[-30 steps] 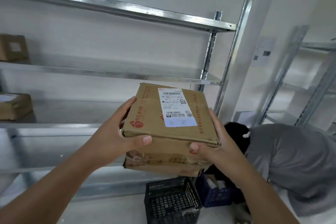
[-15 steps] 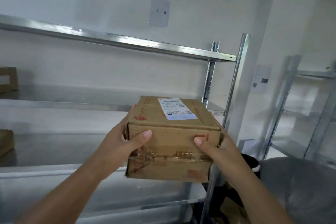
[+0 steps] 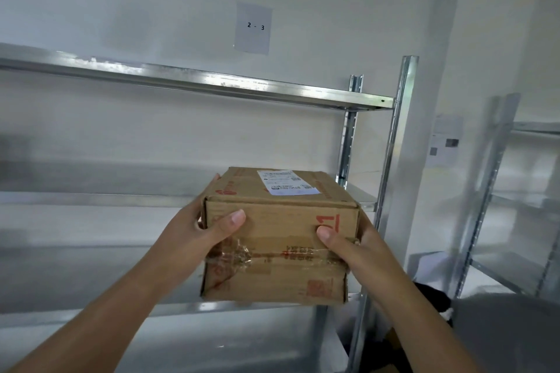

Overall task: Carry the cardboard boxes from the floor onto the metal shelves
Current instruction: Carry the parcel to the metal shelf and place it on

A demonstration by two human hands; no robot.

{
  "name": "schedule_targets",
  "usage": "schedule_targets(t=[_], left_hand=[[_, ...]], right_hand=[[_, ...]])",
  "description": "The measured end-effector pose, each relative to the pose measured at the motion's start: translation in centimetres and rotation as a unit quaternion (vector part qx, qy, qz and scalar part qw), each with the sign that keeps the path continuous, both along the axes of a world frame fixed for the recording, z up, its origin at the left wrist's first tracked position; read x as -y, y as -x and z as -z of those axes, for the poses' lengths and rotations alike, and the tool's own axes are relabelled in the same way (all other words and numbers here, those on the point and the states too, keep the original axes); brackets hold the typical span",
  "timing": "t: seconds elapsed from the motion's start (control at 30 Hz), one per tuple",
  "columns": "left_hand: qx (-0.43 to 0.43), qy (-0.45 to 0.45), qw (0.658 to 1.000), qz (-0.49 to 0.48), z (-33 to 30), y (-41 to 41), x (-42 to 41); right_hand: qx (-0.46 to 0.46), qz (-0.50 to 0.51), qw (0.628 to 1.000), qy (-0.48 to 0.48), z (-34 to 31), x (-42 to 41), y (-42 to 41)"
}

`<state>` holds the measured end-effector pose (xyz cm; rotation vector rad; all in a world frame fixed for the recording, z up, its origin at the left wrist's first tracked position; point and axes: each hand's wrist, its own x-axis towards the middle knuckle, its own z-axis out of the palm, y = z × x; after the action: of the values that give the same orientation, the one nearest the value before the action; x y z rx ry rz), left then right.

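Left hand (image 3: 197, 233), lower centre: clasping the box's left side, thumb flat on its near face. Right hand (image 3: 353, 244): same grip on the right side. Cardboard box (image 3: 280, 239), centre frame: held level in the air before the metal shelves (image 3: 194, 83). Paper sign (image 3: 253, 28), upper centre wall: reads "2 - 3".

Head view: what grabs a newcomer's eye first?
The cardboard box at centre, gripped at its sides by the left hand and right hand, white label on top. Behind it run the metal shelves, and a paper sign reading "2 - 3" hangs on the wall above.
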<state>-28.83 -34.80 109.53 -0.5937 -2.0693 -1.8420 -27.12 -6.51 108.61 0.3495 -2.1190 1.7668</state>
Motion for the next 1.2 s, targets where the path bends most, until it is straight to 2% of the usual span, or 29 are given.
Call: schedule_targets(t=[0.27,0.5,1.2], left_hand=[[-0.009,-0.024,0.999,-0.028,-1.2,3.5,-7.7],[0.005,-0.053,0.998,-0.043,-0.9,7.4,-12.6],[-0.009,-0.047,0.999,-0.007,-0.4,29.0,-14.6]], right_hand=[[-0.026,-0.046,0.999,0.002,-1.5,-7.4,5.2],[-0.012,-0.057,0.998,0.0,-2.1,-11.5,9.7],[-0.006,-0.029,1.0,-0.01,-2.3,-14.2,28.2]])
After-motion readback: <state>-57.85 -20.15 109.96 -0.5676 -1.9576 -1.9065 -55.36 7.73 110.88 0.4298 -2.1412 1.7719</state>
